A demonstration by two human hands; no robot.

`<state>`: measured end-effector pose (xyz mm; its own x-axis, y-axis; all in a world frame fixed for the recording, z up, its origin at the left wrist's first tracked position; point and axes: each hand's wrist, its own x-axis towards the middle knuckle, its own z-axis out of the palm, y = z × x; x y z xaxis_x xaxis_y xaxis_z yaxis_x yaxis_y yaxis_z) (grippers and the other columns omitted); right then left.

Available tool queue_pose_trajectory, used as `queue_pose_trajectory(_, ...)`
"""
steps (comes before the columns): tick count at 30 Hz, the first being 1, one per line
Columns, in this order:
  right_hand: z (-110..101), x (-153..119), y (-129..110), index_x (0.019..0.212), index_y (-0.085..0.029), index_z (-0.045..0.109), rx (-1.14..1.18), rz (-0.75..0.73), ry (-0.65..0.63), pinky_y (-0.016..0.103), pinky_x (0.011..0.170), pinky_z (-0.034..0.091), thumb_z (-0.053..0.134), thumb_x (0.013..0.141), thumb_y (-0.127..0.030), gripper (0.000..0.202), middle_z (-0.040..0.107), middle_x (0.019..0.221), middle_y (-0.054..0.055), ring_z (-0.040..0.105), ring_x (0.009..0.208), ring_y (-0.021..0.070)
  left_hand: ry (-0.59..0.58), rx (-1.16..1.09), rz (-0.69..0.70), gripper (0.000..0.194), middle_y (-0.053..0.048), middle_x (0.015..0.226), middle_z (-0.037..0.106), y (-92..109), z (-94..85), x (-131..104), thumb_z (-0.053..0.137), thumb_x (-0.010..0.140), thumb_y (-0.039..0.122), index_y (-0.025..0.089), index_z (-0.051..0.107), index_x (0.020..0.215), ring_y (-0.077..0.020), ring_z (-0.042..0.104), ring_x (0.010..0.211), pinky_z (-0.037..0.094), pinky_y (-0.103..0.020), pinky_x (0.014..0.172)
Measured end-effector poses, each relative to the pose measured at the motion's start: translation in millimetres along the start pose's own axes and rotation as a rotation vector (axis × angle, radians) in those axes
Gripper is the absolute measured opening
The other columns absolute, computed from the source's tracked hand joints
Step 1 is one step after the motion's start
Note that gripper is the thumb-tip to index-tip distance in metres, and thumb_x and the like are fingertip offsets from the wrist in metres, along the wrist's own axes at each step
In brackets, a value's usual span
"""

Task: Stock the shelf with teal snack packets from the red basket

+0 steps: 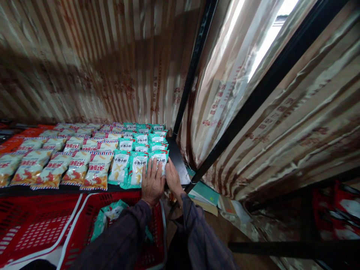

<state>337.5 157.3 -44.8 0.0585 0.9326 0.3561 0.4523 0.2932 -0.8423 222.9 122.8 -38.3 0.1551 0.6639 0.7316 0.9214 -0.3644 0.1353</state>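
Observation:
My left hand lies flat with its fingers stretched out over the front of a teal-and-white snack bag at the right end of the front row. Against that bag's right side rests my right hand, its fingers extended and held together. Part of the bag is hidden under my fingers. Just left of it stands another teal snack bag, and beyond that a third teal bag. More teal bags line up in rows behind them on the black shelf.
Orange-and-white snack bags fill the shelf to the left. Below the shelf edge are a red basket holding teal bags and another red basket. A black post slants across the right, before striped curtains.

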Motion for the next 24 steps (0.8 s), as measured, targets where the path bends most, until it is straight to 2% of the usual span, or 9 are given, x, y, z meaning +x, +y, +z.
queue_pose_trajectory(9, 7, -2, -15, 0.141, -0.02, 0.034, -0.02, -0.02, 0.024, 0.041, 0.107, 0.035, 0.036, 0.092, -0.047, 0.055, 0.047, 0.14, 0.009, 0.043, 0.129, 0.0229, 0.027, -0.018, 0.005, 0.048, -0.018, 0.145, 0.035, -3, -0.7, -4, 0.044, 0.088, 0.024, 0.009, 0.044, 0.135, -0.0267, 0.02, 0.14, 0.024, -0.049, 0.113)
queue_pose_trajectory(17, 10, -3, -15, 0.141, -0.022, 0.033, -0.054, -0.047, 0.058, 0.039, 0.103, 0.039, 0.038, 0.092, -0.045, 0.054, 0.05, 0.136, 0.009, 0.046, 0.126, 0.0224, -0.028, -0.025, -0.044, 0.053, -0.013, 0.148, 0.032, -12, -10.2, -13, 0.049, 0.087, 0.036, 0.019, 0.044, 0.137, -0.0287, 0.02, 0.14, 0.023, -0.05, 0.112)
queue_pose_trajectory(21, 11, -2, -12, 0.14, -0.022, 0.034, -0.071, -0.047, 0.051, 0.039, 0.104, 0.038, 0.038, 0.092, -0.044, 0.053, 0.05, 0.136, 0.008, 0.047, 0.125, 0.022, -0.016, -0.033, -0.059, 0.052, -0.015, 0.148, 0.032, -14, -10.8, -11, 0.051, 0.086, 0.036, 0.018, 0.047, 0.135, -0.0298, 0.02, 0.14, 0.023, -0.051, 0.112)
queue_pose_trajectory(24, 12, -1, -12, 0.139, -0.022, 0.037, -0.085, -0.051, 0.032, 0.039, 0.103, 0.039, 0.038, 0.092, -0.044, 0.052, 0.051, 0.135, 0.009, 0.047, 0.124, 0.0226, -0.015, -0.047, -0.063, 0.052, -0.012, 0.15, 0.028, -12, -11.0, -6, 0.052, 0.085, 0.034, 0.021, 0.046, 0.135, -0.0306, 0.018, 0.14, 0.022, -0.052, 0.112)
